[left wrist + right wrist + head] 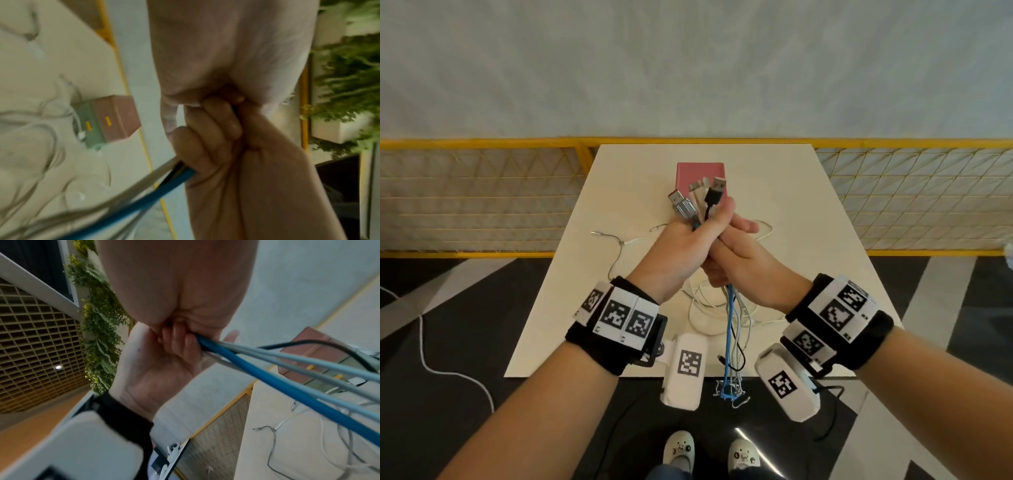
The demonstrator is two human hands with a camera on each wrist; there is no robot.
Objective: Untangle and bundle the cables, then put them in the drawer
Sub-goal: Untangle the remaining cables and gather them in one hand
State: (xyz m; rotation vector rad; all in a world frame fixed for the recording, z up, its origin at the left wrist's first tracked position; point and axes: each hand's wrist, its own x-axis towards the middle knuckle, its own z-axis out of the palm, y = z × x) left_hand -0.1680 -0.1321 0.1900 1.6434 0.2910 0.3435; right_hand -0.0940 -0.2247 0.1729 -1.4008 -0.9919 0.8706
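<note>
Above the white table (808, 212), both hands hold one bundle of cables (732, 329) upright. My left hand (685, 246) grips its top, where USB plugs (714, 193) stick out. My right hand (743, 263) wraps round the bundle right beside and just below the left. Blue, grey, white and black strands (144, 199) hang from the fists past the table's front edge; the right wrist view shows the same strands (267, 382). A small pink and green drawer box (700, 173) with yellow handles (108, 121) stands behind the hands, also seen from the right wrist (320, 356).
Loose white cables (705, 308) and a thin grey cable (616, 246) lie on the table around and under the hands. A yellow mesh fence (482, 195) runs behind the table. A white cord (448, 370) trails on the dark floor at the left.
</note>
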